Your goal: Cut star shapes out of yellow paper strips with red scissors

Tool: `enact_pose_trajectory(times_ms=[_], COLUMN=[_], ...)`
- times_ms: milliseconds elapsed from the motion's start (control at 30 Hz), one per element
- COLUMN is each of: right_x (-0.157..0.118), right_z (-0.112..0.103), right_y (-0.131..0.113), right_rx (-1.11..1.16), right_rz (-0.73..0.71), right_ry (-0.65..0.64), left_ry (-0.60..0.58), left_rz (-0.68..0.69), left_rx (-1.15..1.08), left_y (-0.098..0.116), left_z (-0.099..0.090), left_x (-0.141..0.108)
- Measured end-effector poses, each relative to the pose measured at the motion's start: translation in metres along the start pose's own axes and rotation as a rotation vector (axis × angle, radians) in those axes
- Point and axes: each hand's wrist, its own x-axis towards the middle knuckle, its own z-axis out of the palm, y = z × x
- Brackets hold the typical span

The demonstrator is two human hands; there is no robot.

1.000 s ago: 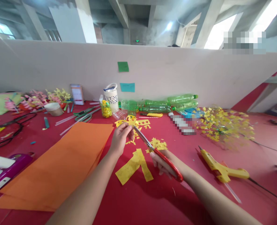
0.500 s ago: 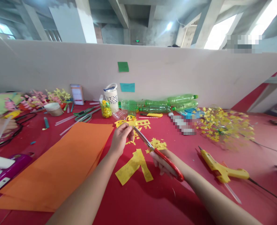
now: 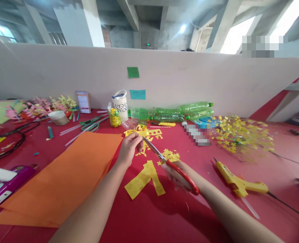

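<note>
My right hand (image 3: pixel 176 175) is wrapped round the red handles of a pair of scissors (image 3: pixel 161 156). The blades point up and left, and their tips lie close beside my left hand (image 3: pixel 131 148). Thumb and fingers of that hand pinch a small piece of yellow paper (image 3: pixel 142 133), partly hidden by the fingers. Behind it lie yellow paper scraps (image 3: pixel 154 132) with star-shaped holes. A heap of small cut yellow stars (image 3: pixel 171 155) lies just beyond my right hand. Nearer to me, two yellow paper strips (image 3: pixel 141 179) rest on the red table.
Orange sheets (image 3: pixel 70 168) cover the left side, beside a purple power strip (image 3: pixel 12 185). A yellow glue gun (image 3: pixel 240 184) lies at right, with a yellow star bunch (image 3: pixel 242 135) behind it. Green bottles (image 3: pixel 169 114) and a white cup (image 3: pixel 120 104) stand along the partition (image 3: pixel 63 74).
At the far left, another person's hand with a yellow tool and a clear stick has drawn back toward the edge. My hands and the scissors have barely shifted.
</note>
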Motion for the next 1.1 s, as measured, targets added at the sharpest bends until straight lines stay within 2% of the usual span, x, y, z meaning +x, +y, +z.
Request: enact_pose_trajectory(times_ms=[300,467,667,1100], right_x=[0.0026,0.0036,0.0019,0.0005], right_z=[0.0019,0.0022,0.0039,0.0007], right_y=[0.0013,0.0048,0.0069,0.0021], right_rx=[0.019,0.047,0.050,0.025], right_rz=[0.028,-0.028,-0.076,-0.059], right_ry=[0.014,-0.002,-0.021,-0.024], left_ry=[-0.009,-0.007,-0.060,-0.060], left_rz=[-0.007,0.002,0.036,0.051], left_rx=[-0.026,-0.022,0.024,0.046], left_y=[-0.0013,-0.0029,-0.0023,-0.0040], left_z=[-0.0016,-0.0015,0.0029,0.0029], left_x=[0.0004,0.0001,-0.0040,-0.0047])
